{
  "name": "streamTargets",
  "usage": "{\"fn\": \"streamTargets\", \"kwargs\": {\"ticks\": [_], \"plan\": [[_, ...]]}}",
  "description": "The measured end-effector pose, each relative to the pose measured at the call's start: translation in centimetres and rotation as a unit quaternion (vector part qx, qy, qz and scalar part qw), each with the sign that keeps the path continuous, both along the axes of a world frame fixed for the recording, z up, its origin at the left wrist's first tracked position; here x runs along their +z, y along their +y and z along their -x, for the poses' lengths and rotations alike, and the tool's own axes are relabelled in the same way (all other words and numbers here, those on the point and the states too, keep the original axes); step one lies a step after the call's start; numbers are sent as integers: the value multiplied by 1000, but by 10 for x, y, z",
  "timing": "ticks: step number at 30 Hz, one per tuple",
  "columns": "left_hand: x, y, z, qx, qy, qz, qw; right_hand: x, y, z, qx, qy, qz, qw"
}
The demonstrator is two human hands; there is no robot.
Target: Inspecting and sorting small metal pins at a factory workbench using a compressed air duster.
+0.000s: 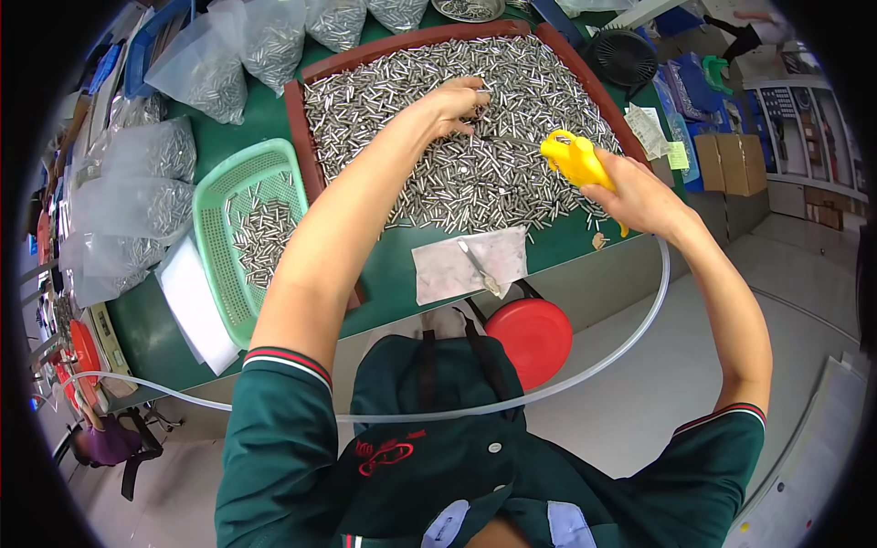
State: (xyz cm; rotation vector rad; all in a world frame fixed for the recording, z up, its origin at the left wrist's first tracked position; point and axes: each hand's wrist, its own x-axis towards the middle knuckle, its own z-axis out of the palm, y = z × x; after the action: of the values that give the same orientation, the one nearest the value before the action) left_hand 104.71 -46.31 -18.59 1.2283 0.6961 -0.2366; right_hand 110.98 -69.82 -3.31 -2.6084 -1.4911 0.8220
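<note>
Seemingly air-blowing pins (498,194) | 12 o'clock: left hand (455,106), loosely spread | 2 o'clock: right hand (639,194), clasping air gun (575,157) | next wants steady aim

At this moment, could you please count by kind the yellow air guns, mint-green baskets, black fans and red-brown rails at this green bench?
Yellow air gun, in the right hand: 1
Mint-green basket: 1
Black fan: 1
Red-brown rails: 3
Total: 6
The metal pins are too many to count.

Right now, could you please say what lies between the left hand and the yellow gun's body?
The head view shows loose metal pins there, plus the thin nozzle of the yellow gun.
</note>
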Motion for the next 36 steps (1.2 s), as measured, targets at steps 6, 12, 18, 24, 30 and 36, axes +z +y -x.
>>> {"fn": "streamTargets", "kwargs": {"ticks": [6,12,18,24,30,36], "plan": [[-20,43,46,-24,-141,-326,935,2,8,4,3,-10,16,1000],[-17,14,95,-146,-189,-544,804,6,-18,4,-19,-10,7,1000],[-24,-33,121,-314,-329,-580,676,1,-40,12,-63,7,2,998],[-40,-46,123,-367,-254,-629,636,6,-56,22,-82,31,9,996],[-41,-52,126,-348,-251,-641,636,6,-77,31,-103,30,3,994],[-45,-51,131,-340,-240,-648,638,10,-70,36,-127,71,-8,989]]}}
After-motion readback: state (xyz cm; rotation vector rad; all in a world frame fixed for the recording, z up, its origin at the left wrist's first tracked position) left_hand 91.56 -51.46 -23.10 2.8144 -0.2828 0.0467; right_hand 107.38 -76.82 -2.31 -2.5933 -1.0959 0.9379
